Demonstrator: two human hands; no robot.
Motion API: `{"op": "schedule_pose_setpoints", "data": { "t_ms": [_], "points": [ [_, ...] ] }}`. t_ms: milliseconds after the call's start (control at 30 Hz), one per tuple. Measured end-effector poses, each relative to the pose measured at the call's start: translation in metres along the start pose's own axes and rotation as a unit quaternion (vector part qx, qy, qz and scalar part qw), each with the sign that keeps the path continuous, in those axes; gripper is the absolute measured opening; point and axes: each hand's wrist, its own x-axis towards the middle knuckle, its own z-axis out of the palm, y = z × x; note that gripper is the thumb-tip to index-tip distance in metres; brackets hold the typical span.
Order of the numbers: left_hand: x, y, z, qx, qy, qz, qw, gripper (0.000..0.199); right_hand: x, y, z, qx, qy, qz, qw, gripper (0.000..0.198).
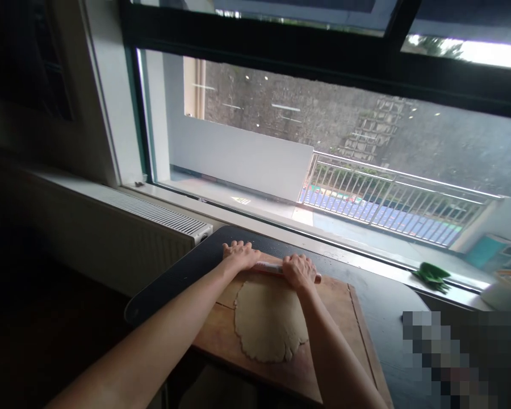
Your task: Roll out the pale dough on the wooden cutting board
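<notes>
L hand (241, 255) & R hand (299, 270) both closed over pin (269, 266), nr opp. ends. Pin at dough's (270, 321) far edge; dough flat, ragged, on bd. (340, 311) atop dk. desk (392, 324).

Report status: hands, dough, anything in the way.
Left hand and right hand on rolling pin. Dough flat on wooden board, edge ragged. Green item on windowsill, out of the way.
</notes>
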Motion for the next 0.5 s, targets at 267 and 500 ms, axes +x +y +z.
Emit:
{"op": "schedule_pose_setpoints", "data": {
  "t_ms": [267,500],
  "points": [
    [-0.011,0.049,0.007,-0.028,0.030,0.059,0.997,0.040,-0.022,0.022,-0.006,-0.006,-0.002,-0.042,0.999,0.039],
    [0.033,0.080,0.013,-0.030,-0.006,0.012,0.999,0.041,0.021,0.032,0.002,0.001,-0.036,-0.014,0.999,0.040]
  ]
}}
